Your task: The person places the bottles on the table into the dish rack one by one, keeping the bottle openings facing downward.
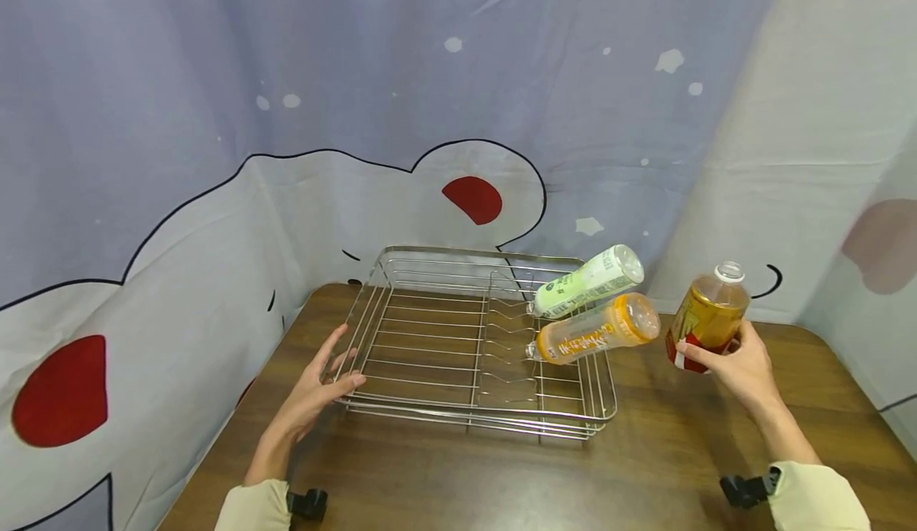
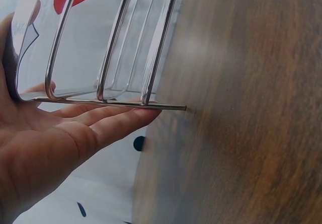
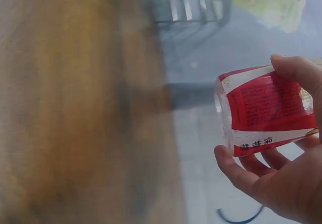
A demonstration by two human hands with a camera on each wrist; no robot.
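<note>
Steel rack (image 1: 430, 340) already holds two bottles (image 1: 591, 280). Right hand (image 1: 741, 364) grips a third bottle (image 1: 709, 316) outside it; left hand (image 1: 318, 392), fingers straight, steadies the rack.

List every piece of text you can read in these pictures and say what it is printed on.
"保持" or similar white characters: on the red label of the amber bottle held by the right hand; only partly legible, the finer print is too small.
Orange bottle in the wire rack: white lettering, too small to read.
Green bottle: print too small to read.
No other text shows.
</note>
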